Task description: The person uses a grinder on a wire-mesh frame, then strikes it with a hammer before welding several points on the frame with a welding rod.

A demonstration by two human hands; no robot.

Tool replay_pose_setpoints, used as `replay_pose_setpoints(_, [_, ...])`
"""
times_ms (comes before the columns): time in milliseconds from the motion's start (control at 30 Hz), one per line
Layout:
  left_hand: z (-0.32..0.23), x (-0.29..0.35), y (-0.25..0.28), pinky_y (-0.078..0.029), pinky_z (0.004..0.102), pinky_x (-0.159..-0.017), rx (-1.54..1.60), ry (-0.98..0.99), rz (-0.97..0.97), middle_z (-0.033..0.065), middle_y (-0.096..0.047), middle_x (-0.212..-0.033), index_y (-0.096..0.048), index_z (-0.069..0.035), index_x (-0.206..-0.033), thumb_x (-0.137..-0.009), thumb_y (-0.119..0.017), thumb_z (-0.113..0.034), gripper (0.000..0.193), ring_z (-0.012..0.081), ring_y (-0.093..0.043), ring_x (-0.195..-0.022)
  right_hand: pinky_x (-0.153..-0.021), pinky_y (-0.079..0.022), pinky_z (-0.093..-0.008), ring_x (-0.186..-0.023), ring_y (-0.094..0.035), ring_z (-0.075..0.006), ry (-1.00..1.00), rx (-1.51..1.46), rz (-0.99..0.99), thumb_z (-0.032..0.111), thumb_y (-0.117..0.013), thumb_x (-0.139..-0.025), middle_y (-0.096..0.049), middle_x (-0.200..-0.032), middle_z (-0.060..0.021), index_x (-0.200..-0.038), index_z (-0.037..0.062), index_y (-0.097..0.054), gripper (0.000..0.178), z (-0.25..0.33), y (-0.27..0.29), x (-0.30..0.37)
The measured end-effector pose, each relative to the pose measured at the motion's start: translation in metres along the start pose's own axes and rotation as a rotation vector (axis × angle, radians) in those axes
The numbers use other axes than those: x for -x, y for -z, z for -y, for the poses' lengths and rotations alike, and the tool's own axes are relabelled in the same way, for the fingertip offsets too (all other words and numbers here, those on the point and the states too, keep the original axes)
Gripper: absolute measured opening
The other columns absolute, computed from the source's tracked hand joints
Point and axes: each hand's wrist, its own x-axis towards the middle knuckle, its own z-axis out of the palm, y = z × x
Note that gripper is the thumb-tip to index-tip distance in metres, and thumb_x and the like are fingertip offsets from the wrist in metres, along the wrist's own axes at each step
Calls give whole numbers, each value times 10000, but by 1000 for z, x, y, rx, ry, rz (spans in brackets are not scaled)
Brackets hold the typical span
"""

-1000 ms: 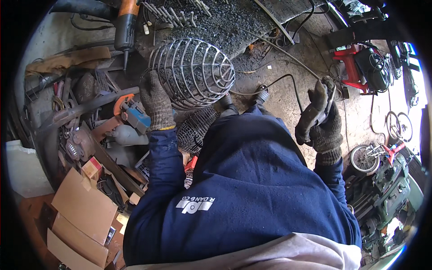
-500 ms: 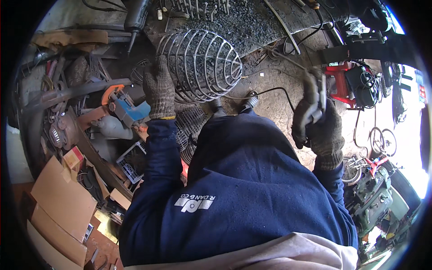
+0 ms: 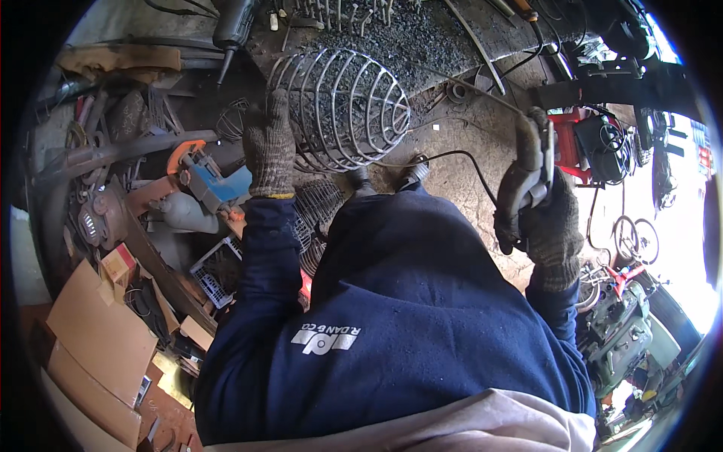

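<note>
A dome-shaped cage of bent metal rods (image 3: 367, 113) lies on its side at the edge of the grit-covered work table, its rounded end facing right. My left hand (image 3: 269, 147), in a knitted work glove, is closed on the cage's wide left end; its fingertips are partly hidden in shadow. My gloved right hand (image 3: 553, 226) grips a welding electrode holder (image 3: 525, 169), held apart from the cage on the right. A thin welding rod (image 3: 474, 89) extends from its jaws up and left towards the table. A black cable (image 3: 459, 153) runs from the holder's lower end.
The table (image 3: 422, 38) bears dark grit and several short metal pins. A power tool (image 3: 232, 30) lies at the far left. Scrap, a blue-and-orange machine (image 3: 215, 184) and cardboard (image 3: 105, 331) crowd the left. A red stool (image 3: 568, 143) stands at right, near a bicycle.
My right hand has shifted slightly right with the electrode holder, which now stands more upright. My left hand stays on the cage. The whole view has shifted a little.
</note>
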Motion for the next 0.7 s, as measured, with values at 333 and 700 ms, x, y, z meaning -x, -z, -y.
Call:
replay_pose_setpoints(333, [19,-9,0,-465,376,-795,-13,-87,127,115,-680,-943,-651,11,-1037,-912,-660,-407,437,209,-613,-859,-694,-534,-347,-786,-663,-192,-48,-16,34,123,-752,-756,-660,-849,-93,-1043,35,-598,337,0,-7,2])
replay_pose_setpoints(700, [20,-8,-3,-453,360,-778,71,-106,120,65,-671,-918,-668,3,-1013,-916,-642,-449,463,171,-575,-807,-745,-533,-330,-841,-665,-172,-48,-237,-58,154,-765,-785,-669,-919,-87,-1111,27,-558,407,-9,-9,7])
